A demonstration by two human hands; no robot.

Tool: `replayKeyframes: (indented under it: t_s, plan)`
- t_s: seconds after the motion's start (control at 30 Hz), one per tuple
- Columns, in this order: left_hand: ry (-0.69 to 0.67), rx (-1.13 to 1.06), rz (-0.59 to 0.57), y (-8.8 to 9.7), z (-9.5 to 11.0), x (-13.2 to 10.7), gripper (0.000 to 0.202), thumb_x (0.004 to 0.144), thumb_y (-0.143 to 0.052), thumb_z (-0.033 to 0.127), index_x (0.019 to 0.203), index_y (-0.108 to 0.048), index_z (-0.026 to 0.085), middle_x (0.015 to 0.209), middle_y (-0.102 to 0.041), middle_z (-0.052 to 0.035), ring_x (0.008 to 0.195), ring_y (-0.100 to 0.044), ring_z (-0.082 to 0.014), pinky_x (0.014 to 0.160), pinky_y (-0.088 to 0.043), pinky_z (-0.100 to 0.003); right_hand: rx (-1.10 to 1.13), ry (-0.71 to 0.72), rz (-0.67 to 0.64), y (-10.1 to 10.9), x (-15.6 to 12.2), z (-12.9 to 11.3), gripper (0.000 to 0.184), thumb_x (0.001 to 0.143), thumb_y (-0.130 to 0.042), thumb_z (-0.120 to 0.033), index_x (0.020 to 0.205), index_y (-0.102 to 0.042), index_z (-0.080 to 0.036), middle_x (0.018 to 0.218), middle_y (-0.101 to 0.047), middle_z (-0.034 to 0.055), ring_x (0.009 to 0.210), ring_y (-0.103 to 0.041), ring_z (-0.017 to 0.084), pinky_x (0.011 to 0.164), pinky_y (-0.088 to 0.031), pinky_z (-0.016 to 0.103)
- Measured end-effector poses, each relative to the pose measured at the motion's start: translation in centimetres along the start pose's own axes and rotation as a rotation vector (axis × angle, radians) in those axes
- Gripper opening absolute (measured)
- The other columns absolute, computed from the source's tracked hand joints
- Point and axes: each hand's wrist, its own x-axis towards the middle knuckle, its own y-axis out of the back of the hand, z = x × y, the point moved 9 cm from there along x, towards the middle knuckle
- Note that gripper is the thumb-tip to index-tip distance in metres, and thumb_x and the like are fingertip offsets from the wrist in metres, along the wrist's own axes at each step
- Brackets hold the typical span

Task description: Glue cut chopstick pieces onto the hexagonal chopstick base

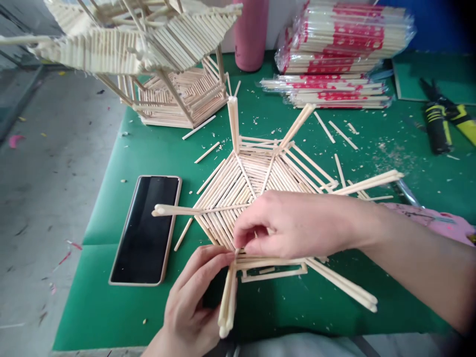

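Observation:
A flat hexagonal panel of wooden sticks [256,173] lies on the green mat [111,307], with long chopstick spokes pointing outward from its corners. My right hand [293,225] reaches across its near edge, thumb and forefinger pinched on a thin stick at the rim. My left hand [193,302] comes up from below, its fingers closed round the near spoke [227,302] and touching the same spot on the rim.
A black phone [145,228] lies left of the panel. A finished stick pavilion [156,54] stands at the back left, a pink bottle [251,32] behind. Wrapped chopstick packs [342,49] sit back right, yellow-black cutters [442,119] far right. Loose sticks lie scattered.

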Motion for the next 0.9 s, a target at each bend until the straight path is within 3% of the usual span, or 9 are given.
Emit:
replayKeyframes:
  t_s: [0.1,0.23,0.33,0.4,0.5,0.67,0.8,0.9]
  plan:
    - [0.02,-0.029,-0.055,-0.6,-0.3,0.1,0.037,0.069,-0.054,0.003,0.105,-0.053,0.013,0.099,-0.055,-0.0093,0.09,-0.056,-0.0187,0.075,-0.049,-0.029,0.012,-0.021,0.218,2.2,-2.3,-0.5,0.017,0.078,-0.047,-0.013,0.084,-0.063,-0.016,0.07,-0.061,-0.0034,0.058,-0.051,0.006,0.048,-0.037,0.015]
    - [0.001,-0.054,-0.051,-1.0,-0.4,0.4,0.032,0.07,-0.055,0.002,0.1,-0.054,0.015,0.095,-0.055,-0.0082,0.089,-0.055,-0.0178,0.076,-0.048,-0.03,0.127,-0.04,0.68,4.3,-7.9,-1.6,0.014,0.081,-0.053,-0.024,0.091,-0.061,-0.021,0.082,-0.064,-0.0034,0.071,-0.059,0.008,0.06,-0.047,0.015]
    - [-0.045,-0.025,0.037,-0.6,0.0,0.4,0.032,0.07,-0.056,0.003,0.099,-0.054,0.017,0.093,-0.057,-0.0076,0.089,-0.055,-0.0182,0.076,-0.048,-0.032,0.16,0.015,1.163,3.9,-13.9,-1.6,0.015,0.078,-0.058,-0.022,0.092,-0.063,-0.025,0.081,-0.064,-0.0042,0.07,-0.06,0.007,0.06,-0.048,0.012]
    - [-0.048,0.042,0.112,-0.2,0.2,0.2,0.028,0.07,-0.057,0.005,0.095,-0.055,0.017,0.092,-0.057,-0.0077,0.088,-0.055,-0.0186,0.076,-0.048,-0.032,0.193,0.018,1.453,2.1,-17.6,-0.1,0.019,0.077,-0.059,-0.02,0.096,-0.063,-0.024,0.079,-0.062,-0.0012,0.068,-0.06,0.008,0.06,-0.049,0.015]
    - [0.007,0.125,0.154,-0.1,0.2,-0.3,0.017,0.072,-0.056,0.01,0.088,-0.057,0.017,0.093,-0.057,-0.0079,0.087,-0.057,-0.0186,0.076,-0.049,-0.032,0.247,-0.051,1.595,-1.7,-19.4,3.0,0.019,0.077,-0.06,-0.022,0.095,-0.063,-0.022,0.076,-0.061,0.0011,0.067,-0.058,0.009,0.058,-0.048,0.017]
    - [0.07,0.148,0.152,-0.3,0.2,-0.8,0.013,0.074,-0.055,0.015,0.087,-0.058,0.017,0.092,-0.058,-0.0066,0.084,-0.056,-0.0174,0.074,-0.048,-0.03,0.203,-0.158,1.504,-5.7,-17.7,6.2,0.025,0.076,-0.059,-0.027,0.101,-0.056,-0.021,0.083,-0.058,0.0023,0.069,-0.055,0.012,0.058,-0.048,0.023]
    - [0.071,0.096,0.163,-0.4,0.0,-0.6,0.015,0.074,-0.055,0.016,0.089,-0.058,0.016,0.089,-0.056,-0.0051,0.079,-0.054,-0.0155,0.072,-0.046,-0.029,-0.082,-0.155,1.497,-6.0,-16.9,5.3,0.029,0.077,-0.056,-0.026,0.105,-0.053,-0.021,0.083,-0.053,0.0022,0.067,-0.051,0.013,0.061,-0.047,0.028]
    - [0.045,0.081,0.162,-0.5,-0.1,-0.5,0.014,0.074,-0.054,0.014,0.087,-0.058,0.015,0.083,-0.055,-0.0038,0.075,-0.053,-0.0141,0.069,-0.045,-0.026,-0.338,-0.079,1.437,-5.7,-15.7,3.7,0.03,0.076,-0.057,-0.025,0.105,-0.054,-0.021,0.09,-0.051,0.0043,0.077,-0.052,0.016,0.069,-0.047,0.031]
